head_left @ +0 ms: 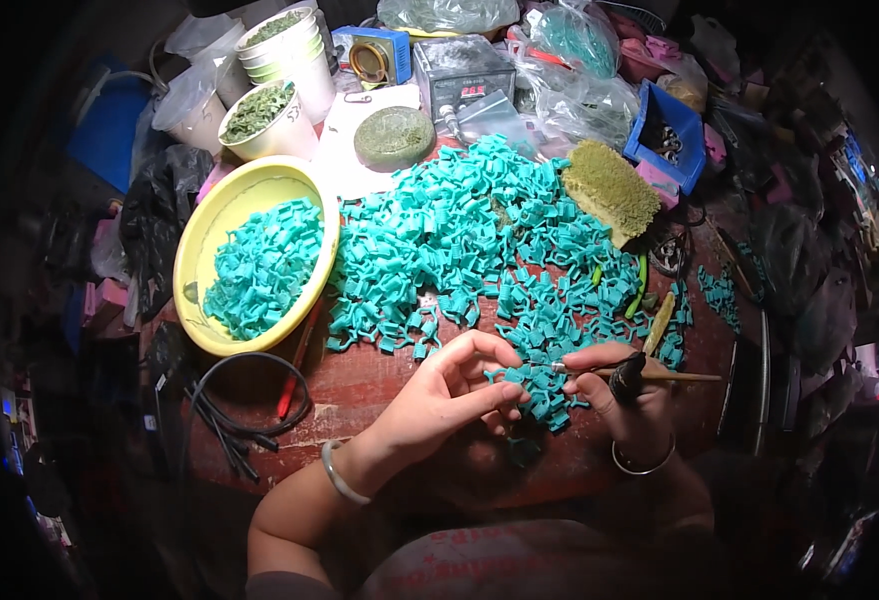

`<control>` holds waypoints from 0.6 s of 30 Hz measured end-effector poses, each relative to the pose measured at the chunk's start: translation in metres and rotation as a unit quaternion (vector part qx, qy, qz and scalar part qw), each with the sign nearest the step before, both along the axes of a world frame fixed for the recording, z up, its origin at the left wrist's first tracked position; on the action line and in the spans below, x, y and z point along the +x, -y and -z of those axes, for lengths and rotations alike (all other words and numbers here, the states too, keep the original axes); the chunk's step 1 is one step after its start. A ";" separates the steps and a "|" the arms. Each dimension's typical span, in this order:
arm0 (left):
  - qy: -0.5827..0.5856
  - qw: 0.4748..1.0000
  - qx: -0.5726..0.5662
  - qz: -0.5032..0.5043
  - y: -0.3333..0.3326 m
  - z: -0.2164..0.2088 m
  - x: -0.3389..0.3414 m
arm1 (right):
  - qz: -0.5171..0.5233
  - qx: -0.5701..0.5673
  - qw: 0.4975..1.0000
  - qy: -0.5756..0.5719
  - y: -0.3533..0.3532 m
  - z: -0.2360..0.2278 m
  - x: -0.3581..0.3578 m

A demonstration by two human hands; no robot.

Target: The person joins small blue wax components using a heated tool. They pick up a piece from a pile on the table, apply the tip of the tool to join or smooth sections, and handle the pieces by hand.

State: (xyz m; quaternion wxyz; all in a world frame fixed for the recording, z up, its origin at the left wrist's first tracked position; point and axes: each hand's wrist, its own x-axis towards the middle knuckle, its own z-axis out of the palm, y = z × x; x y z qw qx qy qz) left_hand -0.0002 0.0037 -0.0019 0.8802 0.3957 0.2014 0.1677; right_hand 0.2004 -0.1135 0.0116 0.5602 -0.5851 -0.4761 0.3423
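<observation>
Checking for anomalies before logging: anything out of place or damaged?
A small teal cluster lies at the right, apart from the main teal pile, so perhaps strayed; the red tabletop looks scuffed.

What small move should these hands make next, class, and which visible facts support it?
Probably bring the stick in the right hand to the teal piece in the left hand: the left fingers seem to pinch that piece, and the stick points leftward, towards it.

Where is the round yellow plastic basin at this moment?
In the head view, the basin is left of centre, beside the large heap of small turquoise plastic pieces and just above the looped black cable.
</observation>
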 end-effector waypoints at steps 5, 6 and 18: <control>-0.012 0.999 -0.007 0.031 -0.001 0.001 -0.001 | -0.032 0.031 0.998 -0.041 -0.002 0.003 -0.002; -0.012 0.999 -0.007 0.032 -0.001 0.001 -0.001 | -0.032 0.031 0.998 -0.042 -0.002 0.003 -0.002; -0.019 1.000 0.005 0.022 0.001 0.003 0.000 | -0.032 -0.014 0.999 -0.027 0.001 -0.001 -0.001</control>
